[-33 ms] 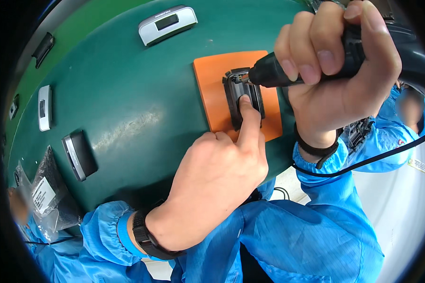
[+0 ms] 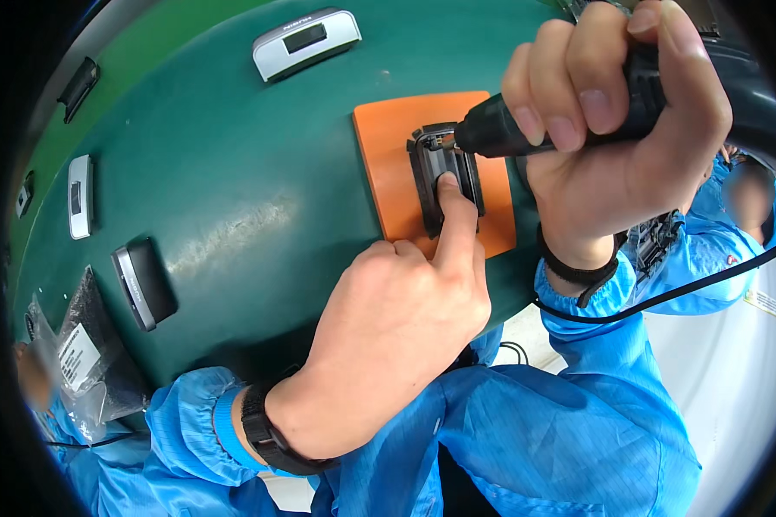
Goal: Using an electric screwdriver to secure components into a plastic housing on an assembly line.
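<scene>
My left hand (image 2: 405,319) presses its stretched index finger into a black plastic housing (image 2: 426,181), an open oblong shell with small parts at its far end. The other fingers are curled, and the thumb is hidden. Under the housing lies an orange mat (image 2: 379,146). My right hand (image 2: 634,177) is closed around a black electric screwdriver (image 2: 494,129), held tilted, nearly level. Its tip meets the far right end of the housing; the bit is partly visible there, but whether it sits on a screw is too small to tell.
Silver-and-black device shells stand on the green table (image 2: 259,164): one at the back (image 2: 307,45), one at the left (image 2: 80,197), a darker one (image 2: 145,283) closer to me. A clear bag (image 2: 95,362) lies at the near left. A black cable (image 2: 664,300) crosses the right side, by another person (image 2: 707,250).
</scene>
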Motion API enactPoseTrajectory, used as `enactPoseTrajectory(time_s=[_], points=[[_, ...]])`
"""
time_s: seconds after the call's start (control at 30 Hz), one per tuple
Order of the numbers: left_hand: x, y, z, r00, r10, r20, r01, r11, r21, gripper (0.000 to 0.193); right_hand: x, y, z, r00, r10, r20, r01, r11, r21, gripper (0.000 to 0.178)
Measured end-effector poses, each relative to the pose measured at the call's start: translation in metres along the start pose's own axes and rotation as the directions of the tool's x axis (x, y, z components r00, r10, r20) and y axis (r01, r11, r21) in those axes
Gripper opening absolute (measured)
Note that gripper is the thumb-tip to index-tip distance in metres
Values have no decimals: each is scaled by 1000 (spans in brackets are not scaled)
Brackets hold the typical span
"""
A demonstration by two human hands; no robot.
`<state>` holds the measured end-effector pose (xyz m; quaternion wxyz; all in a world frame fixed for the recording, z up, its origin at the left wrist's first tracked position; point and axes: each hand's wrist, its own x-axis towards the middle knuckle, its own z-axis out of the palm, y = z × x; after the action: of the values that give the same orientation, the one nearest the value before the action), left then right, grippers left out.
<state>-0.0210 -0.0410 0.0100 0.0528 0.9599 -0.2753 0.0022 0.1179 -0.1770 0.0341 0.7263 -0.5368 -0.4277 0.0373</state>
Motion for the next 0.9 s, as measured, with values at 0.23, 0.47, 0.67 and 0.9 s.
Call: enactPoseTrajectory(time_s=[0.23, 0.47, 0.67, 0.9], points=[[1, -1, 2, 999, -16, -32, 16, 1000, -10, 33, -2, 8, -3, 1000, 4, 2, -4, 1000, -1, 27], [1, 0, 1, 1000, -13, -21, 14, 1000, 23, 33, -4, 9, -3, 1000, -7, 14, 6, 1000, 7, 27], [2, -1, 1, 1000, -5, -24, 5, 1000, 22, 33, -5, 11, -1, 999, -23, 43, 23, 1000, 12, 26], [2, -2, -3, 999, -4, -43, 3, 1000, -14, 32, -4, 11, 3, 993, -51, 107, 49, 999, 24, 26]])
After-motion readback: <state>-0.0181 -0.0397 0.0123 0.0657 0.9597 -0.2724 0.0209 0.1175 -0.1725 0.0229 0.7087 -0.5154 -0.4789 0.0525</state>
